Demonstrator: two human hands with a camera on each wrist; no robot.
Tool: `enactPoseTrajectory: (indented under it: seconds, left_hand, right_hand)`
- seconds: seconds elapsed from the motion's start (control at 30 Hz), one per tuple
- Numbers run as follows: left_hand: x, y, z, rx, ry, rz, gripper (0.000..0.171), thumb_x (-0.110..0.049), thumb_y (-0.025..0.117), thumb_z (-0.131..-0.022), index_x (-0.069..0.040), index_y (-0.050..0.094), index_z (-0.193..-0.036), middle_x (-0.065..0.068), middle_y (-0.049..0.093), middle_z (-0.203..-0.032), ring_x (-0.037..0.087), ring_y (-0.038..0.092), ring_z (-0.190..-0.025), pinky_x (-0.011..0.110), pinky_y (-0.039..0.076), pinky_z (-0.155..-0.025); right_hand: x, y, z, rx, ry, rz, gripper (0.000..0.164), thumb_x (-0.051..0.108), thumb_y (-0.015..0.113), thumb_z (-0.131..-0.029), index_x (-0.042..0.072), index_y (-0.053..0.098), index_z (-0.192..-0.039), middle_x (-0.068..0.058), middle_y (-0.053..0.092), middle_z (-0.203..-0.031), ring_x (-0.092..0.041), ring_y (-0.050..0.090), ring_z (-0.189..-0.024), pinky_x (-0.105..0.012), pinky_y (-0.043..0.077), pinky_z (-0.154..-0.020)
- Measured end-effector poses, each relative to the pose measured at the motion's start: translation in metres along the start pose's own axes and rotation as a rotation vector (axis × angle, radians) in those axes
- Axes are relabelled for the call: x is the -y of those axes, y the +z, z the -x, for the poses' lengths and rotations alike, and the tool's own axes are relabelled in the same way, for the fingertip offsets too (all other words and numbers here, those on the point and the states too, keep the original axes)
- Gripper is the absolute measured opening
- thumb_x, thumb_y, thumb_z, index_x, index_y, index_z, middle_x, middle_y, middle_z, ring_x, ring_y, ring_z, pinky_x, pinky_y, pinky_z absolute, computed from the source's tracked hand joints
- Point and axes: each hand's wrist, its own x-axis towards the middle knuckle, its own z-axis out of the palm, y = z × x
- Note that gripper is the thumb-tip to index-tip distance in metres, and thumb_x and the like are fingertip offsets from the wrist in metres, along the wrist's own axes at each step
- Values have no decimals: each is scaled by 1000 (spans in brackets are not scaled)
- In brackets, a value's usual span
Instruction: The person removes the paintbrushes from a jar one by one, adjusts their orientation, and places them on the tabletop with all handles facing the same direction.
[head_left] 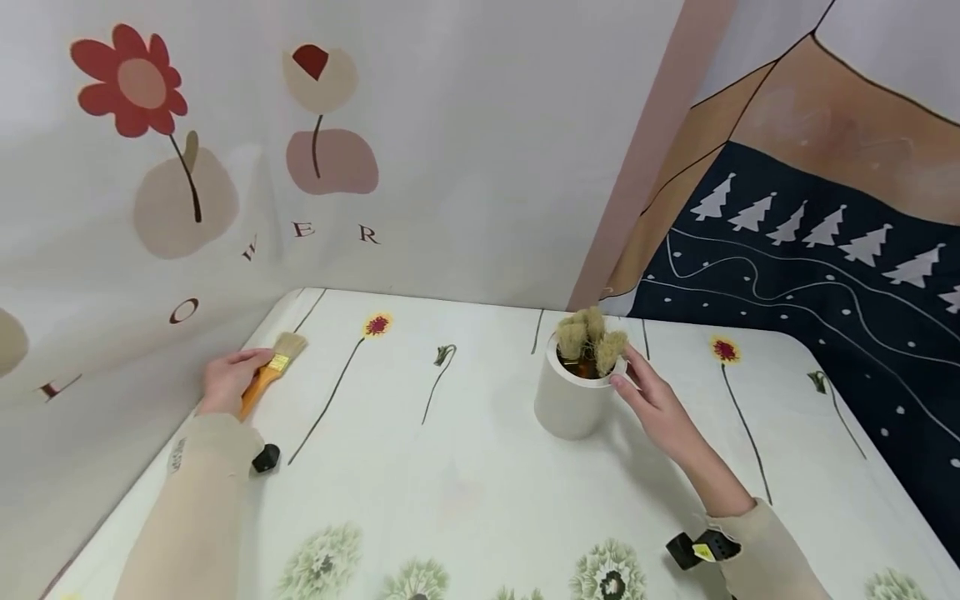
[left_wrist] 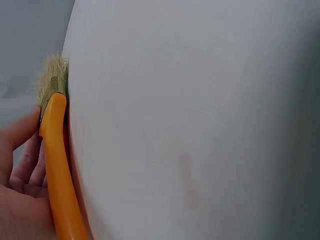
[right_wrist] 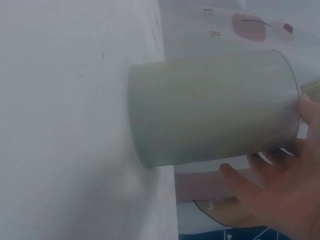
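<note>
At the table's left side, my left hand [head_left: 228, 379] holds a paintbrush [head_left: 260, 390] with an orange handle, a yellow-labelled band and pale bristles. In the left wrist view the brush [left_wrist: 61, 165] lies along the white surface, with a fingertip at its metal band. My right hand [head_left: 658, 408] grips the rim of a white cylindrical pot [head_left: 567, 410], thumb at the edge and the other fingers on its far right side. Several tan bristly heads [head_left: 592, 336] stick up from the pot; what they stand on is hidden inside. The pot [right_wrist: 210, 110] stands upright on the table.
A white cloth [head_left: 450, 492] printed with flowers covers the table. Behind it hangs a pale curtain [head_left: 480, 150] with flower prints and letters. At the right is a dark cloth [head_left: 795, 275] with white trees. Each wrist bears a small black camera [head_left: 705, 550].
</note>
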Motion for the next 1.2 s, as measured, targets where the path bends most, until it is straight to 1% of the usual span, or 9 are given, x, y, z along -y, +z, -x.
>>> enactPoseTrajectory:
  seconds: [0.2,0.33,0.43,0.57,0.6,0.73,0.93,1.07,1.2]
  left_hand:
    - [-1,9,3,-14,14,46,15,-36,69,-93,-26,67,-104,-18,51,-94,0,48,-90,7,42,-62]
    - [-2,13,2,-20,28,44,13,-35,68,-94,-26,67,-103,-20,51,-89,-2,48,-89,7,44,-70]
    - [-3,15,2,-23,35,36,18,-34,68,-94,-25,68,-109,-21,51,-88,-3,48,-89,8,44,-75]
    - [-5,18,3,-10,56,42,30,-30,68,-94,-19,67,-122,-20,53,-91,-3,50,-88,7,44,-71]
    - [-4,19,2,-5,61,37,28,-29,68,-94,-19,67,-121,-20,52,-91,-3,50,-88,6,44,-70]
    - [-2,18,-1,21,82,1,38,-26,65,-96,-16,63,-133,-17,54,-103,1,50,-95,8,44,-75]
    - [-9,13,6,14,130,-21,39,-22,59,-100,-13,58,-138,-20,54,-97,4,50,-98,12,45,-78]
    - [-13,11,15,12,165,1,41,-23,57,-101,-11,56,-141,-20,54,-97,7,52,-101,17,47,-87]
    - [-17,11,22,26,183,56,42,-24,59,-100,-13,56,-140,-25,58,-96,3,53,-104,22,47,-101]
  right_hand:
    - [0,-4,3,-7,-14,8,66,29,42,-108,2,9,-159,-24,9,-166,-51,16,-150,-66,26,-116]
    - [-1,-7,3,-7,-17,15,66,29,42,-108,3,9,-160,-24,9,-166,-51,16,-150,-66,25,-116]
    - [-1,-8,3,-9,-13,20,66,29,42,-108,3,9,-160,-24,9,-166,-51,16,-150,-66,25,-116]
    - [-2,-8,4,-14,-7,14,67,30,42,-108,3,9,-160,-24,8,-166,-51,16,-150,-66,25,-117]
    - [-2,-8,5,-14,-6,11,67,30,42,-108,3,8,-160,-24,8,-166,-51,16,-150,-66,25,-117]
    - [-5,-5,5,-12,-2,-2,66,30,42,-108,5,9,-160,-23,9,-166,-50,16,-150,-66,25,-117]
    - [-5,0,2,-5,-2,-11,66,32,41,-108,7,9,-160,-22,9,-167,-50,16,-150,-65,25,-117]
    - [-3,1,1,0,-4,-8,66,32,41,-108,7,9,-160,-22,9,-167,-49,16,-150,-66,25,-117]
    - [-2,1,1,1,-6,-4,66,32,41,-109,5,10,-160,-23,9,-166,-50,16,-150,-66,25,-117]
